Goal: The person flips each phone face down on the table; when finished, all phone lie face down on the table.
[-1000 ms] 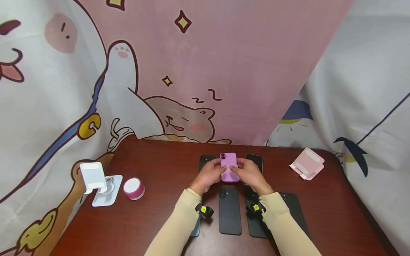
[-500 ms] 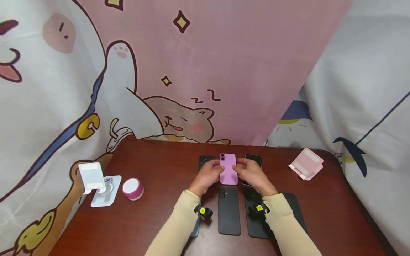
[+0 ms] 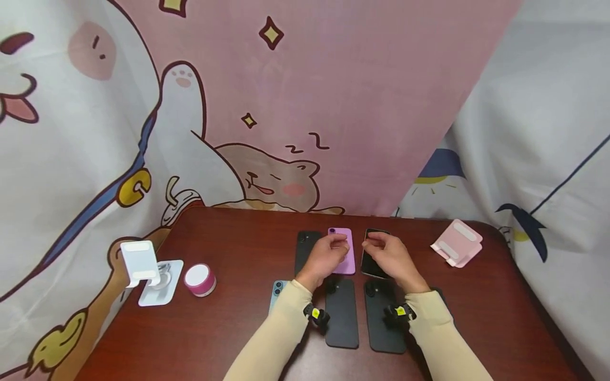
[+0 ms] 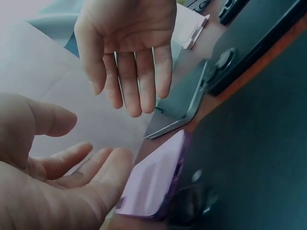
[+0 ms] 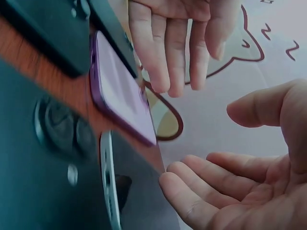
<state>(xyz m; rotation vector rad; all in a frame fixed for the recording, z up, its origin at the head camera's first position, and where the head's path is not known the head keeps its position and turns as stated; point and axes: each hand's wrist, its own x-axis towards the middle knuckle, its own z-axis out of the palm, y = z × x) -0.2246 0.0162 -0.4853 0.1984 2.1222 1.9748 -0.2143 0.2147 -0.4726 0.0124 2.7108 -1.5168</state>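
A purple phone lies back up on the table, partly covered by my left hand, which hovers over its left side with relaxed fingers. My right hand is raised over a phone with a dark, shiny face. Both hands hold nothing; the left wrist view shows the fingers of the right hand extended. To the left of the purple phone lies a black phone. Nearer to me are a black phone, another dark phone and a light blue phone, mostly behind the left sleeve.
On the left stand a white phone stand and a round pink container with a white top. A pink phone stand sits at the back right. Behind the right sleeve, a dark edge shows. A printed cloth hangs behind the table.
My hands have let go of the purple phone, which has come down slightly nearer to me onto the table. Both have risen off it, and the right has shifted to the right.
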